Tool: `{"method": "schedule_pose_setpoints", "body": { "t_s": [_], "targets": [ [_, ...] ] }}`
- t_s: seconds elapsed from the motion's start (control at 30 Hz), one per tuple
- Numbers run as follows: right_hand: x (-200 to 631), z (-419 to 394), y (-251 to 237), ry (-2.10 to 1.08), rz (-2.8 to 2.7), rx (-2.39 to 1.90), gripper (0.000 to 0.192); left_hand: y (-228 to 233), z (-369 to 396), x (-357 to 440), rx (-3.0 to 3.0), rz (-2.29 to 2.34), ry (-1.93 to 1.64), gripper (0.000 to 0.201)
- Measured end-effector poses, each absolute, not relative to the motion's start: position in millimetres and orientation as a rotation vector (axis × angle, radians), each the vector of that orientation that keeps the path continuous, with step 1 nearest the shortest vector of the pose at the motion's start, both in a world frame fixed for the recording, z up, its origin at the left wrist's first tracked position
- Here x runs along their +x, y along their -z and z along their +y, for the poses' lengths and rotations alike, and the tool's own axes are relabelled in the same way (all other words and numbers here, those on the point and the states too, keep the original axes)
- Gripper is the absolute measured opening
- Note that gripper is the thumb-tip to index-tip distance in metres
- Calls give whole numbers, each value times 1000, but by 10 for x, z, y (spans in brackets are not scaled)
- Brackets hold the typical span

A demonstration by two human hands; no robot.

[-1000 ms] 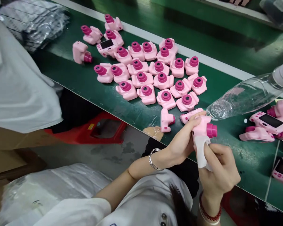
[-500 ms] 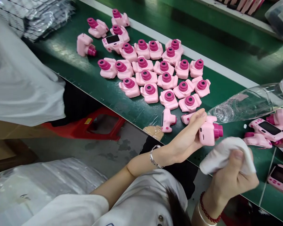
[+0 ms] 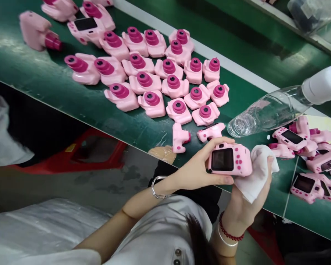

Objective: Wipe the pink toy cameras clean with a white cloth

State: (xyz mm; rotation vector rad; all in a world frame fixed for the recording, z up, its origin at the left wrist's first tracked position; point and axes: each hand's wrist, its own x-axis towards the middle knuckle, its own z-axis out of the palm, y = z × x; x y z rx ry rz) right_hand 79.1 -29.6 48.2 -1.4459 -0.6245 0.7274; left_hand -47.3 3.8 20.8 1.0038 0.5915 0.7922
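Note:
My left hand [image 3: 197, 169] grips a pink toy camera [image 3: 231, 159] by its left end, thumb along the bottom edge. Its dark screen and magenta buttons face me. A folded white cloth [image 3: 257, 173] is bunched in my right hand [image 3: 252, 202] and lies against the camera's right end; the cloth covers some of those fingers. Just beyond my left hand, two more pink cameras, one on its side [image 3: 178, 138] and one lying flat [image 3: 212, 131], rest on the green table [image 3: 143, 134]. Farther off, several pink cameras [image 3: 151, 105] sit in rows with magenta lenses up.
A clear bottle [image 3: 276, 106] with a white cap stands beyond my right hand. More pink cameras [image 3: 303, 186] are piled at the right, some on a yellowish sheet [image 3: 325, 123]. A red stool [image 3: 71, 154] is below the table edge. Part of another person's pale clothing [image 3: 5, 136] shows at left.
The held camera has turned from side-on to screen facing me. My right hand has brought the cloth up against its right end. The view has shifted right and closer.

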Motion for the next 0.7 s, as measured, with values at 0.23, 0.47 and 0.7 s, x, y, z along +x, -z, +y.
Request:
{"method": "schedule_pose_setpoints", "body": {
  "t_s": [0.23,0.47,0.7],
  "targets": [
    [745,-306,-471,-1001,-434,-1152,34,-49,55,-526,1021,590,-788,77],
    [829,-352,-398,-802,-546,-1368,40,-281,1,-615,1396,815,-931,70],
    [845,-437,-373,-636,-666,-1433,42,-408,-3,-686,1637,899,-854,62]
  ]
}}
